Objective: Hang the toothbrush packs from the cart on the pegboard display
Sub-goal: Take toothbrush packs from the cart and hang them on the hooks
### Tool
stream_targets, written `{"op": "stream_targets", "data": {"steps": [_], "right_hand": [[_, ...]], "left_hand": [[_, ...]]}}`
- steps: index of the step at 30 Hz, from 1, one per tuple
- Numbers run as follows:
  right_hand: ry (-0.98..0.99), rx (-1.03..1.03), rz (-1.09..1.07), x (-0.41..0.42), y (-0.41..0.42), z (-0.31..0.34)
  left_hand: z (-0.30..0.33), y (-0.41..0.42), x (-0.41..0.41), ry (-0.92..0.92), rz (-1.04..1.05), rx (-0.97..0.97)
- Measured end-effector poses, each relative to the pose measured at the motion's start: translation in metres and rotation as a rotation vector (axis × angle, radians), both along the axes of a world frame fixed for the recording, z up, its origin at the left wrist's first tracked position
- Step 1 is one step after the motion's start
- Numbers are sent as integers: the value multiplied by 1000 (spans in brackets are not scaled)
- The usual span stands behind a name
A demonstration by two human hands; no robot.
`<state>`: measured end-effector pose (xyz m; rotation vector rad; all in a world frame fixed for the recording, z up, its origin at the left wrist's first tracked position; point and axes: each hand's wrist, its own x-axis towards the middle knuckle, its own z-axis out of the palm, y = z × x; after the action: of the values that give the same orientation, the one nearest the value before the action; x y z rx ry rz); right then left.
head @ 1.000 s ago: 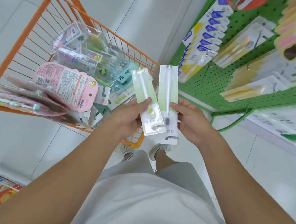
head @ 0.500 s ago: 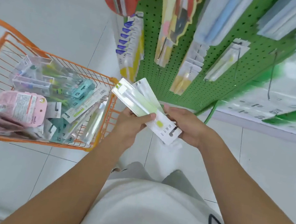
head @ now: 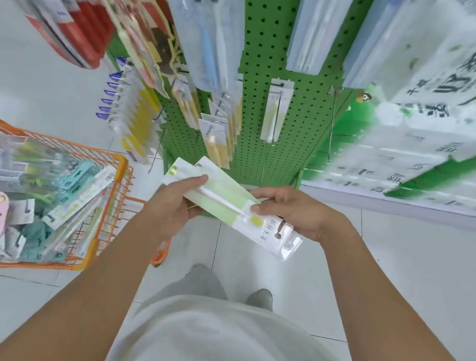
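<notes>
the green-and-white toothbrush packs (head: pixel 226 206) lay fanned together, slanting between both hands in front of the green pegboard (head: pixel 264 60), not yet on a peg. the left hand (head: pixel 174 205) pinched their upper-left end, thumb on top; the right hand (head: pixel 296 214) gripped the lower-right part. the orange cart (head: pixel 107 222) stood to the left, with more packs inside it.

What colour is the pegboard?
Green pegboard with dark holes; the head view shows it.
</notes>
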<state>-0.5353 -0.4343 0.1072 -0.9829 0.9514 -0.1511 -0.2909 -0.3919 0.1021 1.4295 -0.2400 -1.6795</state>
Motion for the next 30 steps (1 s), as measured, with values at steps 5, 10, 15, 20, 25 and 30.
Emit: {"op": "stream_targets", "data": {"steps": [5, 10, 15, 20, 25, 30], "right_hand": [[27, -26, 93, -17, -21, 10], [234, -169, 357, -19, -46, 18], [276, -192, 552, 10, -62, 41], [496, -308, 607, 49, -75, 71], [845, -680, 414, 57, -67, 80], [740, -789, -513, 43, -11, 48]], "left_hand": [[12, -12, 22, 70, -144, -36], [35, -62, 54, -310, -864, -132], [42, -86, 24, -738, -1594, -190], [20, -80, 5, -798, -1659, -256], [-12, -51, 19, -606, -1266, -255], [-38, -25, 12, -550, -874, -152]]}}
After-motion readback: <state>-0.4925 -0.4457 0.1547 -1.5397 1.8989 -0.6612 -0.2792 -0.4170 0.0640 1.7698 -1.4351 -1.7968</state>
